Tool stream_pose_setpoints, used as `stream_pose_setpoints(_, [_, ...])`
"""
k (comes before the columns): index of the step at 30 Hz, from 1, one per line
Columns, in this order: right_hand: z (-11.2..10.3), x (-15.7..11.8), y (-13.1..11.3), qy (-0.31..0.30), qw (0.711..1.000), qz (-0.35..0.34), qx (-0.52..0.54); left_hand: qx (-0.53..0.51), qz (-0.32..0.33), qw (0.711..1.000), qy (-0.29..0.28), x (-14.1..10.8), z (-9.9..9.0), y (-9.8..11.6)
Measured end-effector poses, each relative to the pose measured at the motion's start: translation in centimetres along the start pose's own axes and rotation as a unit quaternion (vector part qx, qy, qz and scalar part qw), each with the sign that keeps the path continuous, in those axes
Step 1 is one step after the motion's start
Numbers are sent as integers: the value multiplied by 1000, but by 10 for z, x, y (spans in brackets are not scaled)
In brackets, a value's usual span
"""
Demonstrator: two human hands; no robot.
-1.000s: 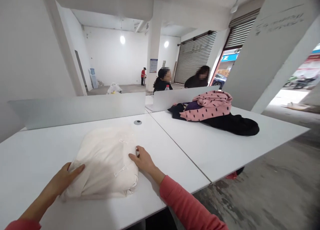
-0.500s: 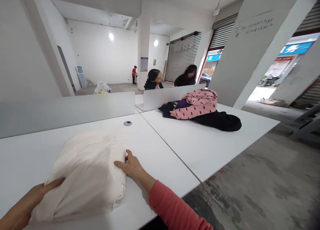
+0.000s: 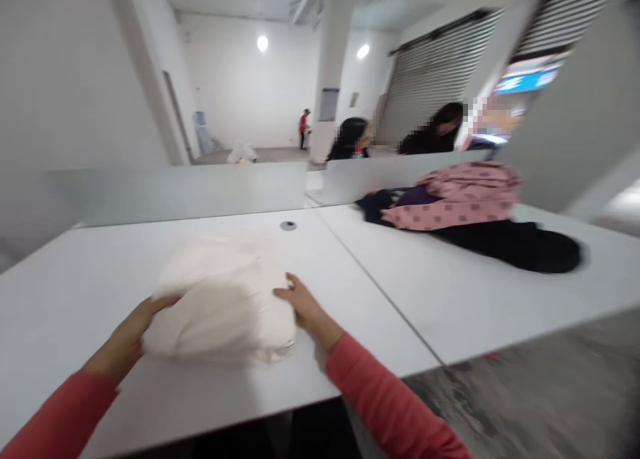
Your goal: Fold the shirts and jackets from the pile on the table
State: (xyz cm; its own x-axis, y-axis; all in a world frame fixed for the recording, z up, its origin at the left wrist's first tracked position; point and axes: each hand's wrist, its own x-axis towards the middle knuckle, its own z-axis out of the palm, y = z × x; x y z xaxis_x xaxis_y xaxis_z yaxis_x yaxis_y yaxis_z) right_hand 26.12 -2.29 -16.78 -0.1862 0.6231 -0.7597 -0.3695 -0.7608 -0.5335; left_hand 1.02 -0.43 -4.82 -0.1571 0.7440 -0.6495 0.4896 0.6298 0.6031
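A stuffed cream cloth bag (image 3: 215, 306) lies on the white table, blurred by motion. My left hand (image 3: 143, 322) grips its left side, thumb over the top and the other fingers hidden by the cloth. On the opposite side, my right hand (image 3: 300, 299) holds the bag's right edge. Its thumb lies on top of the cloth and a finger stretches along the far side; the rest of its fingers are hidden.
On the right table half lie a pink spotted cloth (image 3: 465, 196) and a black garment (image 3: 520, 246). A frosted divider (image 3: 200, 191) runs along the back, with two people beyond it. Near it is a round grey cable-hole cover (image 3: 289, 226). Farther off stands a person in red (image 3: 303, 127).
The view has swung left, so the room and pink cloth appear farther right. Both hands remain at the bag's sides, and my left sleeve now shows.
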Motion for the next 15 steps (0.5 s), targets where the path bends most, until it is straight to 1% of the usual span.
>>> stream_pose_setpoints(2, [3,-8,0,-8,1000,5,3,-29,36,998,45,-14,-8,20])
stream_pose_setpoints(3, [3,-11,0,-21,1000,1,9,-77,66,993,53,-19,-12,30])
stream_pose_setpoints(5, [2,-13,2,-61,998,9,21,-103,53,989,96,-25,-24,48])
stream_pose_setpoints(6, [0,-13,3,-74,997,19,31,-148,59,981,113,-28,-33,57])
stream_pose_setpoints(7, [-1,-12,4,-81,996,29,36,-175,73,972,136,-33,-43,65])
stream_pose_setpoints(9, [-5,-12,6,-69,996,47,36,-183,91,964,171,-49,-69,83])
stream_pose_setpoints(12, [-11,-11,10,-34,998,61,4,-112,95,957,252,-88,-113,107])
stream_pose_setpoints(14, [-15,-9,15,-26,997,64,-21,-61,96,939,324,-115,-142,116])
stream_pose_setpoints(15, [-18,-6,19,-29,997,75,-13,-34,98,927,359,-128,-158,119])
